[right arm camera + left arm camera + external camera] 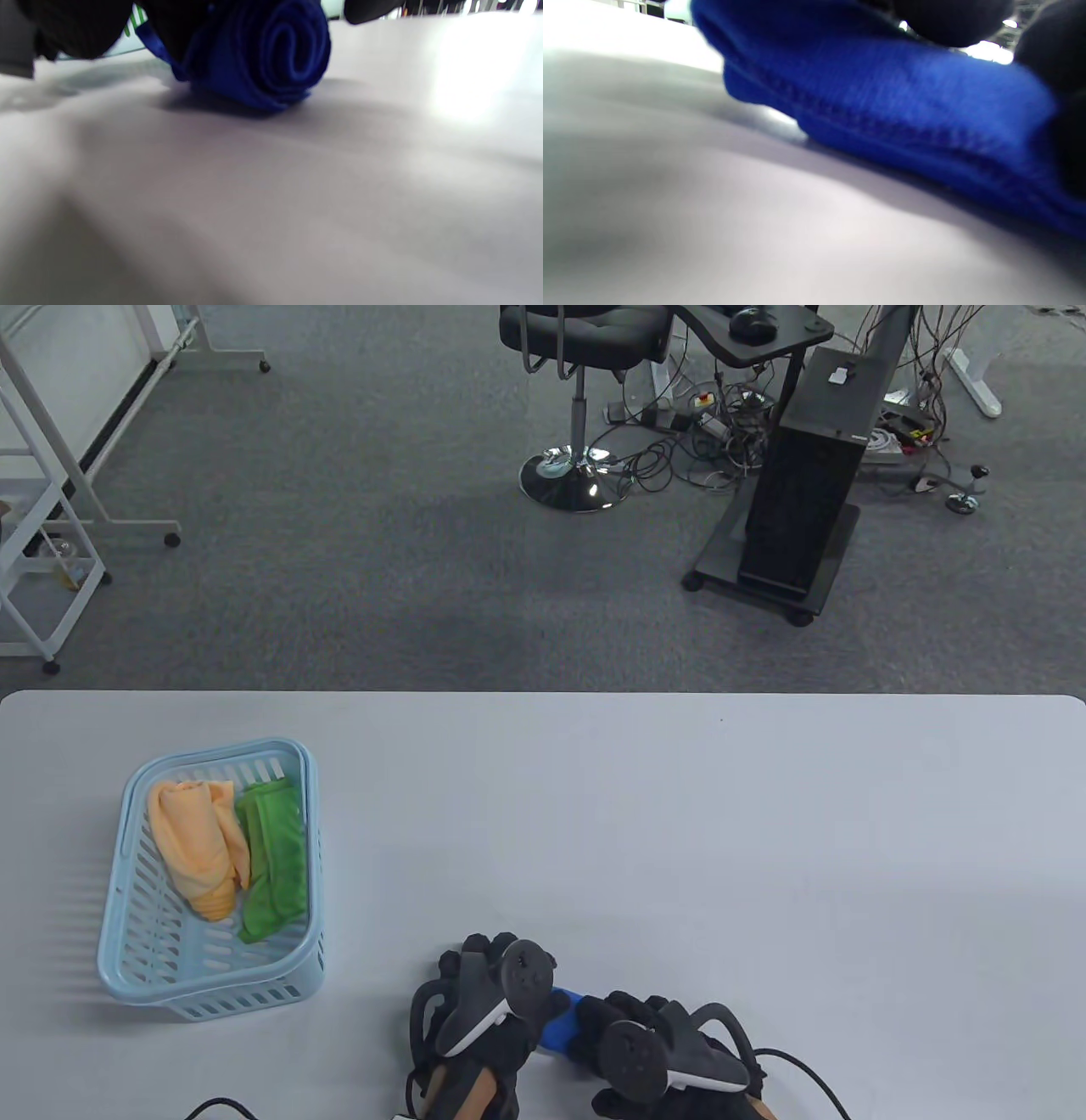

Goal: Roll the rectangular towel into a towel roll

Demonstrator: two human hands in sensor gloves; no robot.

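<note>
The blue towel roll (560, 1027) lies on the table (679, 831) between my left hand (484, 993) and right hand (653, 1044), both grips curled over it.

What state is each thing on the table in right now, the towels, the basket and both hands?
Blue towel: rolled into a spiral, lying on the table.
Light blue plastic basket: upright, holding two towels.
Orange towel: bunched inside the basket.
Green towel: bunched beside the orange one.
Left hand: on the blue towel.
Right hand: on the blue towel.
</note>
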